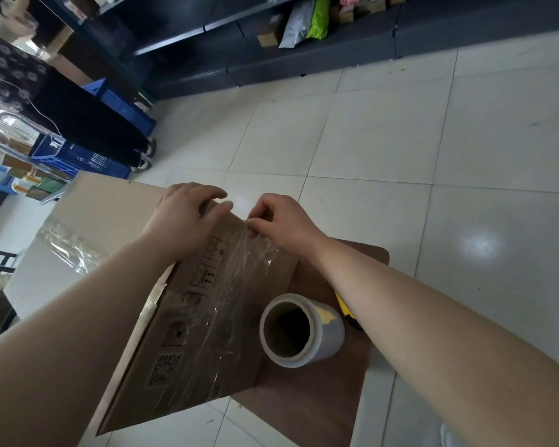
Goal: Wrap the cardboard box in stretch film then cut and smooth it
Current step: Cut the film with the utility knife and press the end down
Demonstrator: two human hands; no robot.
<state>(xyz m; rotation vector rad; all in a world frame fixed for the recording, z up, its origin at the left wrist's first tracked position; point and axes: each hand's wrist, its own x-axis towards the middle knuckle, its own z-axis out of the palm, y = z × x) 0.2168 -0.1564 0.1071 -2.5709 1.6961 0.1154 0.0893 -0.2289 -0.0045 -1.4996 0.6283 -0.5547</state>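
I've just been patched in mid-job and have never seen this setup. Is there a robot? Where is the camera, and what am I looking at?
There is no robot. These are a person's two bare hands, seen from one wide-angle camera worn on the head, looking forward and down. The left hand holds the top edge of the cardboard box, fingers bent over it. The right hand pinches the stretch film at that edge, and the film runs down the box's printed face. The box lies partly over a brown table. Beside it stands the film roll. A yellow-and-black tool is partly hidden under the right forearm.
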